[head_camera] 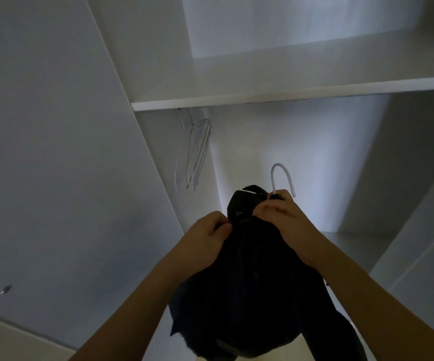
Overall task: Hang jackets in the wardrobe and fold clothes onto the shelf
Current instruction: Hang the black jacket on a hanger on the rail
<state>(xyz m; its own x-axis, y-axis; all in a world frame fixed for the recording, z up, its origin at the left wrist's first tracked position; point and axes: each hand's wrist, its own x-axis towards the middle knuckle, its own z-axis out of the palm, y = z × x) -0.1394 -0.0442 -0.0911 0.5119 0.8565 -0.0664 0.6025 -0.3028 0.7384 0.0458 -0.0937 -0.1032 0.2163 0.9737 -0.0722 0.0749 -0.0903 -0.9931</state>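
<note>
My right hand [278,214] sits just right of centre in the frame, fingers curled tight around the neck of a white hanger [282,177] together with the collar of a dark jacket [247,277]. The hanger's hook stands up clear above my knuckles, curving to the right, not touching anything. My left hand [205,235] is a little lower and left of centre, pinched closed on the jacket's fabric at the near edge of the collar. Both forearms run up from the bottom of the frame to meet at the garment.

The jacket hangs down between my arms, bunched and shadowed, filling the lower middle of the frame; I can't tell how the hanger's shoulders sit inside it.

Beyond my hands is the open white wardrobe [54,152]. A white shelf [288,93] crosses the upper half of the frame, left to right. Under its left end, a few empty hangers [197,155] dangle close to the side wall, well apart from the one I hold. I can't make out the rail they hang from. In the lower left, a small metal fitting [5,289] shows on the side panel.
</note>
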